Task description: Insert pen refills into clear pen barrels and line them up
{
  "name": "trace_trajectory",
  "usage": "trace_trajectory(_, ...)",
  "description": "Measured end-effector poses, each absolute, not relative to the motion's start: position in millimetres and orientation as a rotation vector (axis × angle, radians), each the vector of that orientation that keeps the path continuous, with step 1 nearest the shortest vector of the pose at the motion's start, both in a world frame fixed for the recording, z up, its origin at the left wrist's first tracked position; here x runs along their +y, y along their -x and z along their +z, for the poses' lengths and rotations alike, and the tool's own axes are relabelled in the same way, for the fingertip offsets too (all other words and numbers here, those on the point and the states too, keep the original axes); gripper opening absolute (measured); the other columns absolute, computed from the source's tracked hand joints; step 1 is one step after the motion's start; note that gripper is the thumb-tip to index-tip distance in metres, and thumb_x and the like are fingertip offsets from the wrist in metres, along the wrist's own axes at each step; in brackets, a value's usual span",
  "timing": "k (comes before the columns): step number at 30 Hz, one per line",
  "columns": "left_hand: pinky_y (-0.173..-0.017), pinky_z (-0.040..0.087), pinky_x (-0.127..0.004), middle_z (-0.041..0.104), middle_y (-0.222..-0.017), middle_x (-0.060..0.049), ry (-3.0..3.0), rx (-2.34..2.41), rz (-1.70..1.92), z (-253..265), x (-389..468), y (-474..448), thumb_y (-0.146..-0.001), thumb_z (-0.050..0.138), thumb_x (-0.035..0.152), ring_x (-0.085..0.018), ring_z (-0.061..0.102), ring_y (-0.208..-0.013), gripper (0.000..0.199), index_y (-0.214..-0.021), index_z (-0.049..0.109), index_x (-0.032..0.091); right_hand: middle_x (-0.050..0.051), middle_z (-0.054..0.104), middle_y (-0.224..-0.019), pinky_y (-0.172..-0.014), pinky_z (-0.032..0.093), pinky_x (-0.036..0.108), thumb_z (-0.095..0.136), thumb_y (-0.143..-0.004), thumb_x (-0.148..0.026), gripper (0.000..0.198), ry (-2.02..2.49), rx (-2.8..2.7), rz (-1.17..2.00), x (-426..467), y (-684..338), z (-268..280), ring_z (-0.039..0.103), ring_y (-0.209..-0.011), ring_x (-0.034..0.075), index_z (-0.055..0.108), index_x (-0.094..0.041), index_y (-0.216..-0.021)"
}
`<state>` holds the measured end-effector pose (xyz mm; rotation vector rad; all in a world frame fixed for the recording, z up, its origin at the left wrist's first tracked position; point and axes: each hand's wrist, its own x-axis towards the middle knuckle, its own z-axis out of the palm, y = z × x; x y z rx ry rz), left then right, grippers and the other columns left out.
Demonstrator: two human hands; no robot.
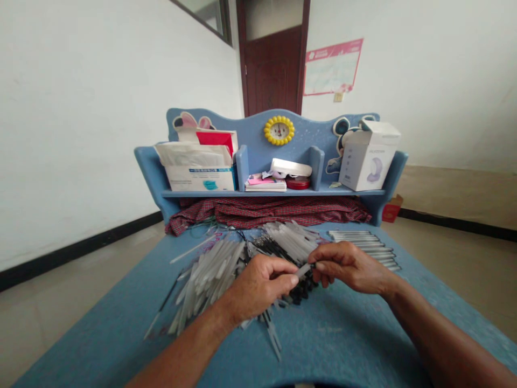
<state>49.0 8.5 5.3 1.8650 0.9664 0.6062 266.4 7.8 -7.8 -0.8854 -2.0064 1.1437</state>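
Observation:
My left hand (269,283) pinches a slim translucent plastic tube (302,270) that looks like a pen barrel. At the tube's right end, my right hand (343,267) closes on a small black piece (312,265), partly hidden by the fingers. Left of the hands lies a loose heap of similar whitish tubes (210,280). Behind them spreads another bundle of tubes (288,240), with black slender parts (274,249) beside it. Small black pieces (301,293) are piled under my hands. To the right, several tubes with dark ends (367,248) lie side by side in a row.
A blue desk (335,350) carries a shelf along its back, with a mask box (202,175), a red tin (298,184) and a white carton (369,156) on it. Checked cloth (262,211) lies beneath the shelf. A few stray tubes (273,337) rest near the front.

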Motion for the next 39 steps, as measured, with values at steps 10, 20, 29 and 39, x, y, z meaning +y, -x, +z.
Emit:
trace_trajectory(10,-0.052,0.037,-0.019,0.054,-0.058,0.002,-1.899,0.977,0.580,2.8,10.4,-46.4,-0.075,0.053,0.029,-0.010,0.046,-0.055,0.023,-0.078,0.071,0.015,0.002,0.063,-0.069,-0.055,0.048,0.022,0.049,-0.089,-0.032,0.022,0.964,-2.104,1.005,6.1,-265.3,-4.5,0.057,-0.058,0.011,0.063,-0.015,-0.091)
trace_trajectory(20,-0.050,0.032,-0.019,0.045,-0.056,0.004,-1.966,0.943,0.521,2.8,9.5,-46.0,-0.079,0.050,0.026,-0.009,0.040,-0.053,0.023,-0.072,0.068,0.014,0.002,0.063,-0.070,-0.058,0.049,0.022,0.046,-0.089,-0.023,0.018,0.963,-2.179,0.934,6.1,-266.5,-6.1,0.059,-0.060,0.011,0.063,-0.015,-0.093)
trace_trajectory(29,-0.052,0.033,-0.021,0.045,-0.055,0.003,-1.992,0.941,0.441,2.1,10.5,-44.9,-0.078,0.048,0.026,-0.009,0.042,-0.054,0.023,-0.068,0.064,0.012,0.001,0.061,-0.069,-0.057,0.045,0.020,0.043,-0.091,-0.019,0.019,0.957,-2.285,0.836,2.6,-262.5,-3.9,0.057,-0.060,0.010,0.062,-0.014,-0.089)
trace_trajectory(39,-0.052,0.034,-0.022,0.051,-0.054,0.001,-1.826,0.965,0.550,6.0,7.9,-47.0,-0.076,0.049,0.029,-0.009,0.043,-0.051,0.023,-0.066,0.059,0.012,0.003,0.061,-0.067,-0.053,0.047,0.022,0.046,-0.092,-0.038,0.030,0.891,-1.992,1.078,7.2,-257.0,-16.3,0.057,-0.056,0.011,0.062,-0.013,-0.095)
